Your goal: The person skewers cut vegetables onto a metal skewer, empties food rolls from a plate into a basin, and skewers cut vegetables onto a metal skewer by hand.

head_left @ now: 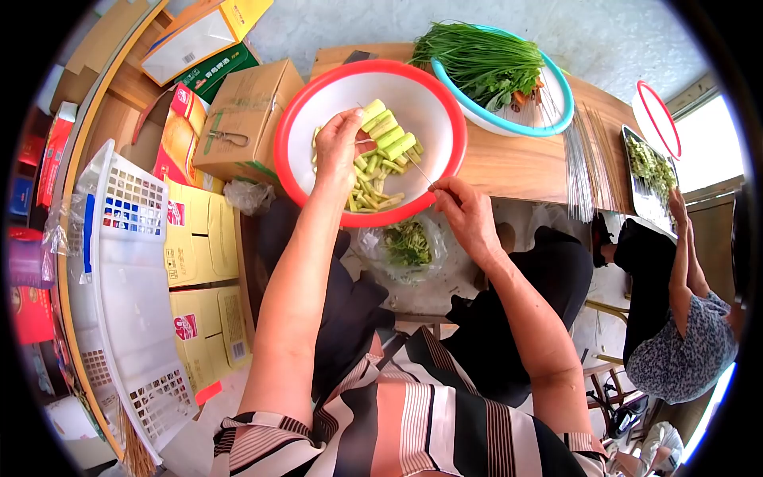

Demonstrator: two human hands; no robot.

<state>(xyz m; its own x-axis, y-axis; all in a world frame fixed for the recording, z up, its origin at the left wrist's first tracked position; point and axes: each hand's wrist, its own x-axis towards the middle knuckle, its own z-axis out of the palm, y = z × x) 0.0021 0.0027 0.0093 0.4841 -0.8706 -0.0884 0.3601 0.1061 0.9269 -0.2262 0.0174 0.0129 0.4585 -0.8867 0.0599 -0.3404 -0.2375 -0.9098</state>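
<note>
Over the red-rimmed white basin (287, 163), my left hand (340, 147) is closed at the side of a row of cut green vegetable pieces (391, 131), its fingertips against the top one. A thin skewer (420, 170) runs through these pieces. The near end of that skewer is pinched between the thumb and fingers of my right hand (465, 213), just outside the basin's rim. Loose green vegetable sticks (369, 191) lie in the basin below. Part of my left fingers is hidden behind the hand.
On the wooden table (509, 167), a blue-rimmed basin (566, 107) holds green chives (485, 63). Several bare skewers (579, 171) lie to its right. Another person's hands (678, 211) touch a tray (636, 147) of greens. A cardboard box (246, 119) stands left; a plastic bag (405, 246) sits below.
</note>
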